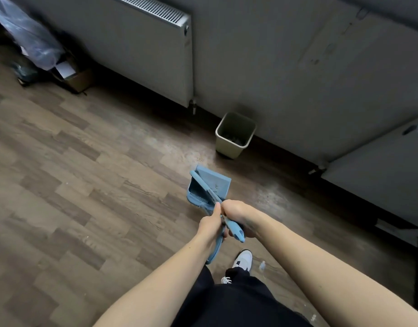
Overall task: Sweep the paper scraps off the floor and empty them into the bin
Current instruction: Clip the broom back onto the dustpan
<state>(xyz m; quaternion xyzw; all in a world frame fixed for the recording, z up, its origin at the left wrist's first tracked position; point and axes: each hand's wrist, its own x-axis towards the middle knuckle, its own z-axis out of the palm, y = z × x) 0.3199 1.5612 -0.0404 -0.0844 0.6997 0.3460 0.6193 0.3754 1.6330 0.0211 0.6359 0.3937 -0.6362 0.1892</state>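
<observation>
dustpan [204, 192] in front of hands [224, 218], bin [234, 135] beyond by wall, radiator [142, 43] left

A white panel radiator [142, 50] hangs on the grey wall [274, 67] above the far edge of the floor [85, 173]. In the floor's far left corner sits a bluish clear plastic bag [26, 31]. Just beside it, an open cardboard box [79, 80] holds a white sheet [64, 67]. A second radiator [380, 173] shows along the right edge.

Dim, flat indoor light, soft overall focus, wide-angle bending at the edges, and dark shadow along the wall's base.
</observation>
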